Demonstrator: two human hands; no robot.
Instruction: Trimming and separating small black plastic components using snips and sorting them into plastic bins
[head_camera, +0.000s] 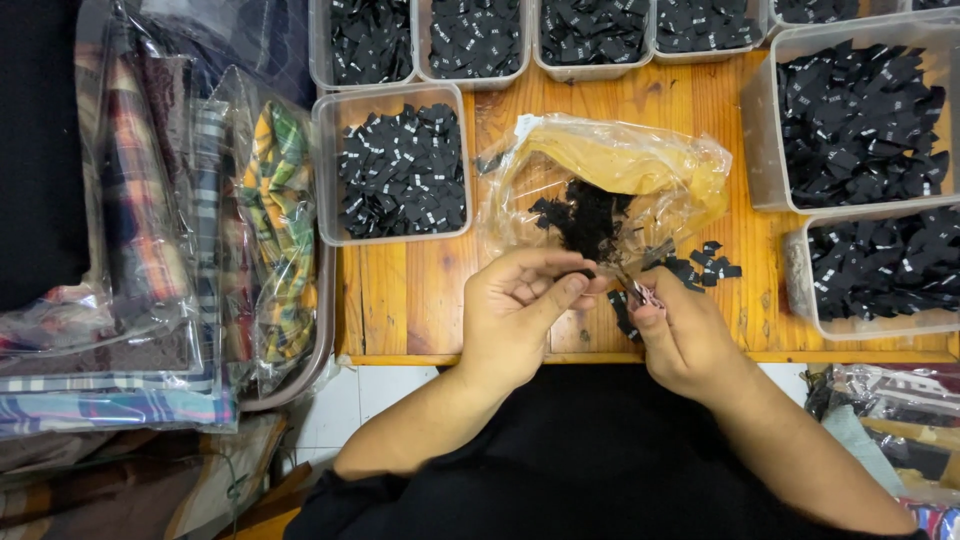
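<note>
Two hands pick small black tags by a crinkly bag on a wooden bench.

From the head camera, the left hand (515, 310) pinches a small black cloth tag (588, 272) between thumb and fingers, just below the clear crinkly plastic bag (610, 170). The right hand (680, 335) grips small metal snips (645, 292). A good way is to hold the tag flat and keep fingertips away from the blades. Clear square plastic tubs (325, 170) on the orange wooden bench (400, 300) hold many soft black tags.

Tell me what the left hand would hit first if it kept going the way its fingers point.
The left hand points right, toward the right hand, which it would probably meet first, with a few loose black labels between them.
</note>
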